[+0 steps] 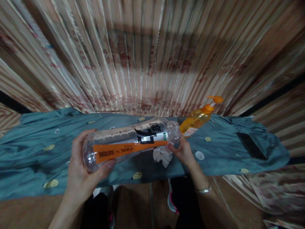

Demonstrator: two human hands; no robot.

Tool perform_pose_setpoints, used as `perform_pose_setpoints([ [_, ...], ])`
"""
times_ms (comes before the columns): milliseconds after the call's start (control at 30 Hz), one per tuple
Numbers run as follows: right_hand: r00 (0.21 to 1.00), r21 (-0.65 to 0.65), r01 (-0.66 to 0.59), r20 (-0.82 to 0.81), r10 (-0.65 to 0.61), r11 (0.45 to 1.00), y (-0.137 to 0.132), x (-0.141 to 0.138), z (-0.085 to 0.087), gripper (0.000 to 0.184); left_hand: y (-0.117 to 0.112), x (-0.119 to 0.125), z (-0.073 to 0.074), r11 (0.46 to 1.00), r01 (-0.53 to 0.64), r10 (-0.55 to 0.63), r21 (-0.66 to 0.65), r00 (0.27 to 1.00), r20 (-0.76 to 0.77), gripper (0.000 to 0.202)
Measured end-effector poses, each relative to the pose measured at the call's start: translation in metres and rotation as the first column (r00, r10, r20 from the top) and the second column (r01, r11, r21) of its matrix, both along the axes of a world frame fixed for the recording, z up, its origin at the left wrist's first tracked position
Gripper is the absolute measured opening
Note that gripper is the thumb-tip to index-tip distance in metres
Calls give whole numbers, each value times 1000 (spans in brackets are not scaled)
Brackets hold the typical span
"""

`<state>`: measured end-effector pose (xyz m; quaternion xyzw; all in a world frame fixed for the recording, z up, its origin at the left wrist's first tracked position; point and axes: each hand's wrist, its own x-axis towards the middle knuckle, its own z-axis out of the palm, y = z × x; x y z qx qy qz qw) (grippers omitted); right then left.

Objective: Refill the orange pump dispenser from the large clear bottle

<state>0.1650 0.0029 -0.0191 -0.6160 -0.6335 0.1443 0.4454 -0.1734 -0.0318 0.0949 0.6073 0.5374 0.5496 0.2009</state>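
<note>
My left hand (82, 165) wraps the base of a clear plastic bottle (130, 141) with an orange label, held on its side above a teal cloth (35, 159). The bottle's open neck points right. My right hand (182, 151) is closed at the neck end, with a crumpled white cloth (162, 156) bunched under its fingers. A white bottle cap (199, 155) lies on the teal cloth just right of that hand.
An orange pump bottle (199, 117) leans behind the bottle's neck. A black phone (251, 145) lies on the teal cloth at the right. A striped patterned curtain (147, 57) hangs behind. My shoes (172, 198) show on the brown floor below.
</note>
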Motion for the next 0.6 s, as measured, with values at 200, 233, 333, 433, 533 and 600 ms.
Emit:
perform_pose_setpoints([
  [200, 1000, -11, 12, 5, -12, 1000, 1, -1, 0, 47, 3, -7, -3, 1000, 13, -13, 0, 1000, 13, 81],
  [233, 1000, -12, 12, 3, -12, 1000, 1, -1, 0, 48, 4, -10, -5, 999, 31, -31, -9, 999, 19, 82],
  [333, 1000, -16, 6, 5, -6, 1000, 1, -1, 1, 49, 6, -18, -10, 997, 80, -80, -6, 997, 1, 84],
  [433, 1000, -13, -6, 16, 6, 1000, 1, -1, 1, 50, 7, -21, -13, 997, 72, -72, 13, 997, -3, 84],
  [533, 1000, -6, -5, 29, 5, 1000, 0, 0, 2, 52, 7, -22, -14, 998, 61, -61, -6, 998, -9, 84],
  [600, 1000, -11, -2, 31, 2, 1000, 0, 0, 2, 53, 7, -21, -13, 998, 58, -58, -3, 998, -36, 85],
])
